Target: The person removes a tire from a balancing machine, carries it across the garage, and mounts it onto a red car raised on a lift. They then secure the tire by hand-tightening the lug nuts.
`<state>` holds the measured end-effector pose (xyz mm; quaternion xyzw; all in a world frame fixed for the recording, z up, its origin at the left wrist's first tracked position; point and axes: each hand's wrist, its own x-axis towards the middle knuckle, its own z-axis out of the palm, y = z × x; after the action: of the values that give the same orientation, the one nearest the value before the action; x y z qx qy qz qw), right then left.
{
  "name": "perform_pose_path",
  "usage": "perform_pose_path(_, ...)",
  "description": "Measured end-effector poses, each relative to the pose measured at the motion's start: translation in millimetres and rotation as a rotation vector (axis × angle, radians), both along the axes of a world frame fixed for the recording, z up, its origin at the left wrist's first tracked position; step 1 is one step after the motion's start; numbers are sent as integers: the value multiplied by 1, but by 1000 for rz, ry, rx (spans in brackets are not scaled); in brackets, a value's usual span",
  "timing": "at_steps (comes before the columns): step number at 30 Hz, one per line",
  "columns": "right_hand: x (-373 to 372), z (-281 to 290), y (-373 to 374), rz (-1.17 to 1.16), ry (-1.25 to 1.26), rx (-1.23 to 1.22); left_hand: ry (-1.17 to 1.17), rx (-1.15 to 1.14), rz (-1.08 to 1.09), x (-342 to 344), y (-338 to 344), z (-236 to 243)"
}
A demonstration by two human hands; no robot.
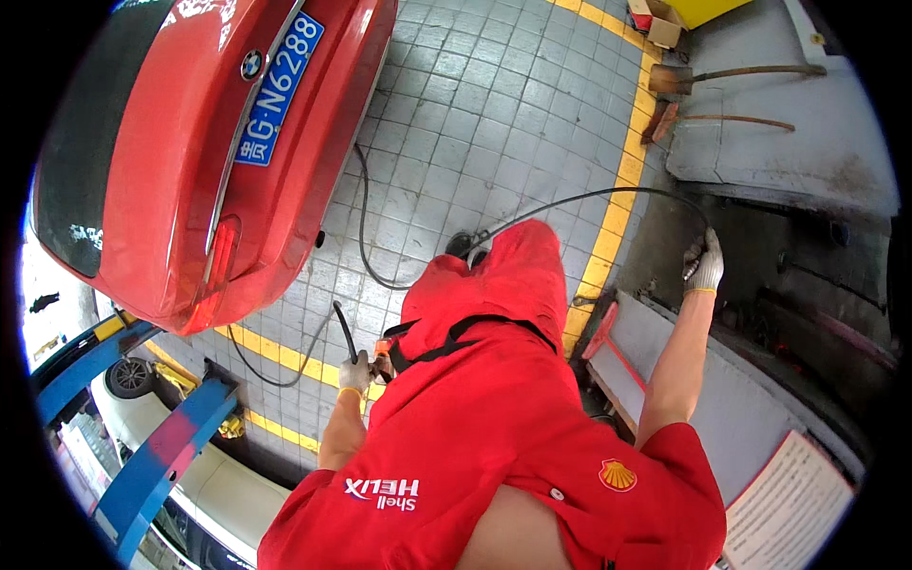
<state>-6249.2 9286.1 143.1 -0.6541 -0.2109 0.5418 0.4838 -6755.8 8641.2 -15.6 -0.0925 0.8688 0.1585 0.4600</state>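
Note:
My right hand [704, 264], in a pale work glove with a yellow cuff, is stretched out to the right and closed round the end of a black hose [608, 191]. A small metal fitting seems to show at its fingers. That hose arcs left past my legs, and a black line [364, 214] runs on to the red car [180, 161]. My left hand [355, 372], gloved alike, is closed on a thick black hose [344, 328] that rises from it and bends over into a thinner line. Beside this hand is an orange object [383, 361], partly hidden by my clothing.
Yellow lines [608, 233] edge the grey tiled floor [465, 85]. A blue lift post [161, 465] and a pale car [223, 484] are at lower left. A shovel [674, 80] and a brush [664, 123] lie near the right wall, beside a dark recess [760, 266]. A cardboard box [665, 27] stands beyond.

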Motion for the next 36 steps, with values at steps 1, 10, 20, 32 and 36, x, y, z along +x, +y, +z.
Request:
perform_pose_path(1,-4,-13,25,-25,-24,-54,-3,4,25,-5,18,-2)
perform_pose_path(10,-27,-165,245,-100,-95,-466,-45,-232,-293,-19,238,7)
perform_pose_path(20,57,-255,462,-219,-61,-737,-54,-326,-441,-53,563,19)
perform_pose_path(32,35,-315,694,-271,541,-821,-170,201,374,-90,1010,-76)
perform_pose_path(36,11,-334,811,-226,535,-795,-33,-160,-854,-148,1202,-52)
